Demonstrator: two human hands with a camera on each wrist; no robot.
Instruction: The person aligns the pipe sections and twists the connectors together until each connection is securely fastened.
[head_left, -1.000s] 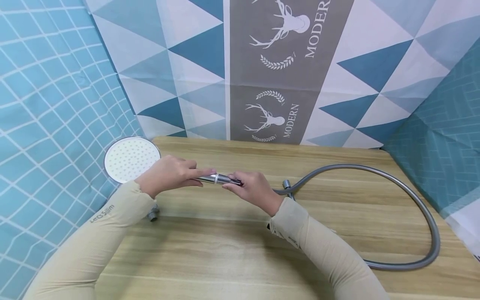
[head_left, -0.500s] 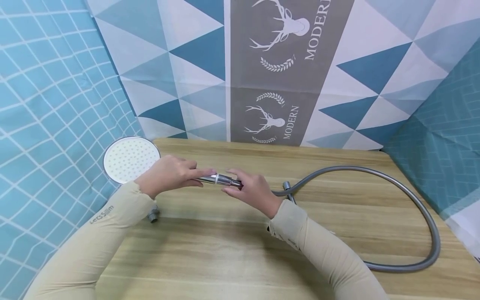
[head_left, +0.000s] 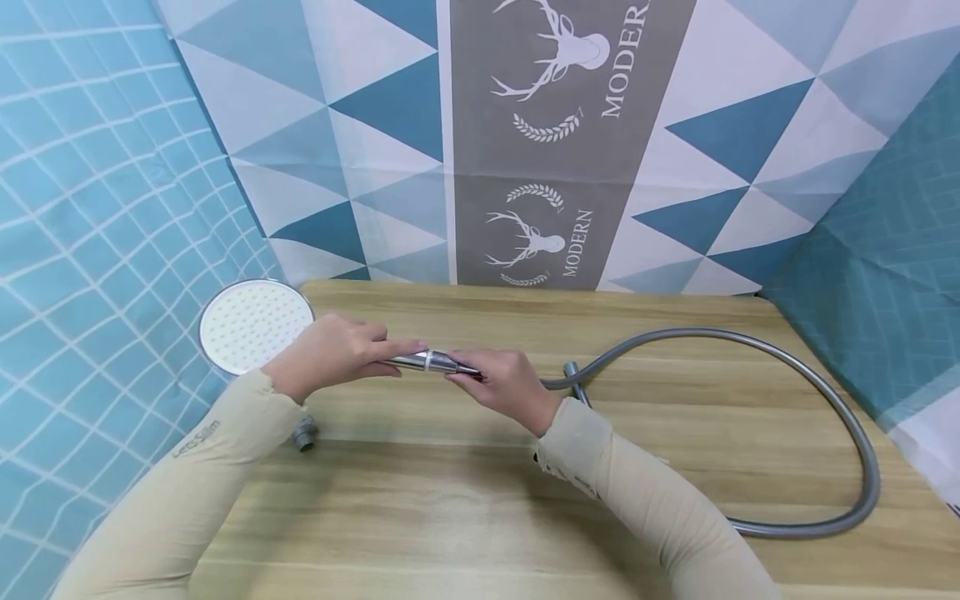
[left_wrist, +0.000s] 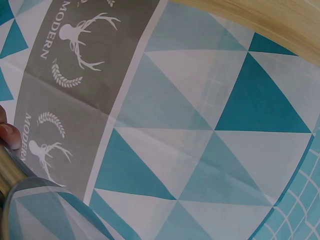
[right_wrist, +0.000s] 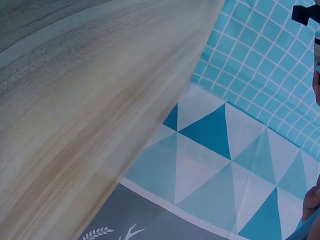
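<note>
A round shower head (head_left: 255, 325) with a white nozzle face hangs at the left above the wooden table. My left hand (head_left: 330, 354) grips its chrome handle (head_left: 411, 361), index finger stretched along the top. At the handle's lower end, my right hand (head_left: 510, 383) pinches the metal connector of the grey shower hose (head_left: 862, 442) between thumb and fingers. Connector and handle are in line, end to end, a pale ring between them. The left wrist view catches the shower head's mirror-like back (left_wrist: 55, 215) at lower left. Only finger parts (right_wrist: 311, 202) show at the right wrist view's edge.
The hose loops across the right of the wooden table (head_left: 450, 517). A chrome tube-shaped piece (head_left: 572, 371) lies beneath the hose. A grey threaded fitting (head_left: 303, 435) is near the left forearm. Patterned sheets (head_left: 390, 125) rise behind and on both sides.
The right fingers gripped the connector, loosened and spread half a second ago, and now close on it again. The left hand keeps its hold on the handle. The head view has shifted slightly.
</note>
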